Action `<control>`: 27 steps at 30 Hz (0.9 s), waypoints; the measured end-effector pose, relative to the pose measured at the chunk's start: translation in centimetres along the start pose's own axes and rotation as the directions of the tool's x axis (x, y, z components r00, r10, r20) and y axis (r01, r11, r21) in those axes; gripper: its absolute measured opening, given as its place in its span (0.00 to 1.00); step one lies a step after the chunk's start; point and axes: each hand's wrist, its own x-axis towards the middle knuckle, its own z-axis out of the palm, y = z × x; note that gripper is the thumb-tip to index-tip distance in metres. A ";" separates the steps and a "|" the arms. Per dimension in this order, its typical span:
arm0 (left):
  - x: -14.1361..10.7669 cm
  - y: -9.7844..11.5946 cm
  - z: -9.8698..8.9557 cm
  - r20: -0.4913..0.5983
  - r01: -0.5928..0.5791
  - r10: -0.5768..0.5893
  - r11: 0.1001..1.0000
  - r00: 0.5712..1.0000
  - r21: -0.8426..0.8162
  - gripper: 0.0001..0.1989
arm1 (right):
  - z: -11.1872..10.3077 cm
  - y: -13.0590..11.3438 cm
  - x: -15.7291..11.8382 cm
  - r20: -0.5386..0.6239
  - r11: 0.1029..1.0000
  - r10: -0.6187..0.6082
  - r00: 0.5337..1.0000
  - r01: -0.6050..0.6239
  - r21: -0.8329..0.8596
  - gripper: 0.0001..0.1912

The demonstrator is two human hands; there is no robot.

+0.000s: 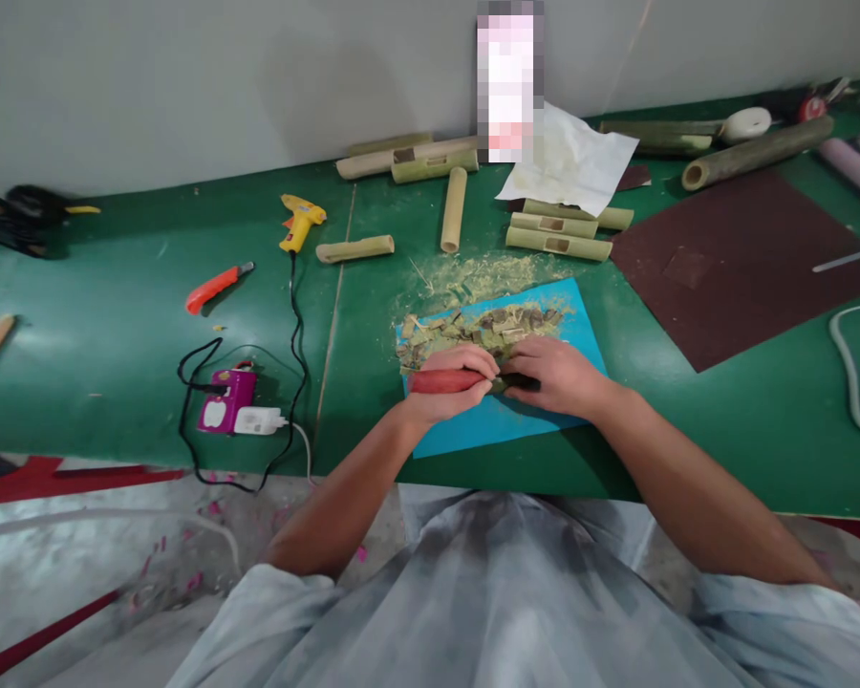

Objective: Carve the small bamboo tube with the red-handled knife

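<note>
My left hand (465, 368) is closed around a red handle (445, 381); the tool's working end is hidden near the other hand. Just to its right, my right hand (553, 375) has its fingers wrapped over a dark green piece (522, 382), perhaps bamboo, partly covered by the fingers. The hands almost touch. Both are over a blue sheet (459, 435) on the green table. Brown and green chips (502, 325) with shavings lie on the sheet beyond the hands.
Cut bamboo tubes (559, 243) lie behind the sheet. A yellow glue gun (301, 222), red-handled cutter (219, 287) and purple power block (227, 401) with cords are left. At right are a brown sheet (695, 287) and long tube (756, 155). White paper (577, 158) lies at the back.
</note>
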 end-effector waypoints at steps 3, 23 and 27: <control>0.4 -0.4 -0.2 0.037 0.009 -0.008 0.999 0.999 -0.047 0.05 | 0.1 0.2 0.1 -0.008 1.000 -0.014 1.000 0.014 -0.006 0.12; 0.1 -1.9 0.1 -0.111 -0.047 0.026 0.981 0.994 -0.189 0.11 | 0.4 0.1 0.3 -0.042 1.000 0.007 0.999 -0.007 0.001 0.11; 0.0 -1.9 0.2 -0.136 -0.048 0.020 0.978 0.990 -0.204 0.14 | 0.3 0.0 0.3 -0.042 1.000 0.009 0.999 -0.009 0.004 0.11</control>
